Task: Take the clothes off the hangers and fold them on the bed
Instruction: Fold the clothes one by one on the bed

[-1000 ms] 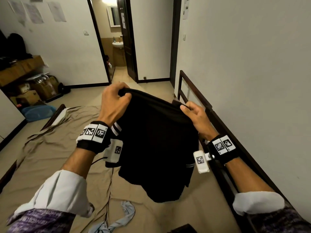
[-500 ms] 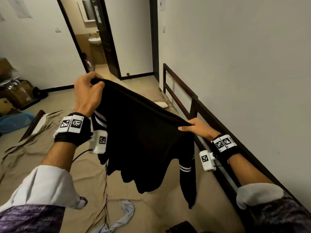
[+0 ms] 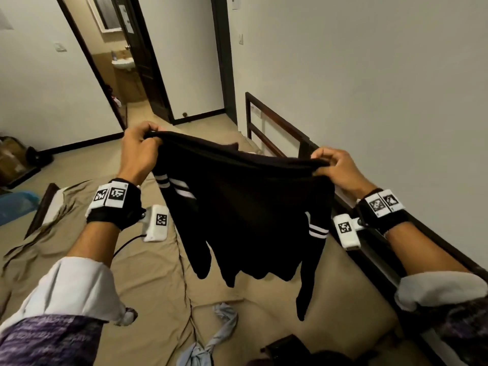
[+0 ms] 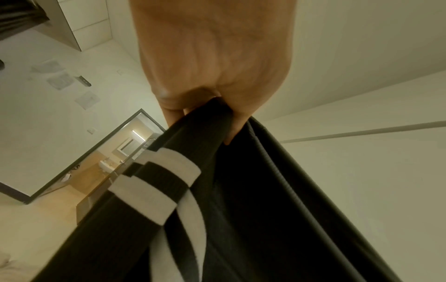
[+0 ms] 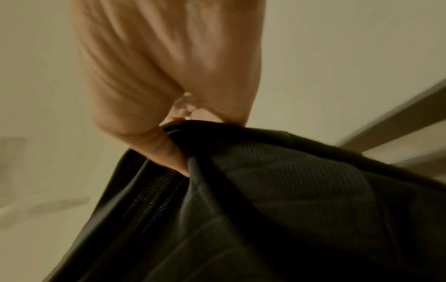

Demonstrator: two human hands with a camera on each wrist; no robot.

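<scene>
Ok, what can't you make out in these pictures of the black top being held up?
- Head view: the black top hides the bed behind it.
- Dark thing at the bottom edge: cut off, unidentifiable.
- Right wrist view: right hand blurred, fingertips hidden.
- Left wrist view: left hand hides its fingertips.

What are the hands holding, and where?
Both hold the black top by its upper edge: the left hand grips one end, the right hand the other.

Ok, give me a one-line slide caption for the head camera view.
Left hand and right hand hold a black garment with white-striped sleeves stretched above the tan-sheeted bed.
</scene>
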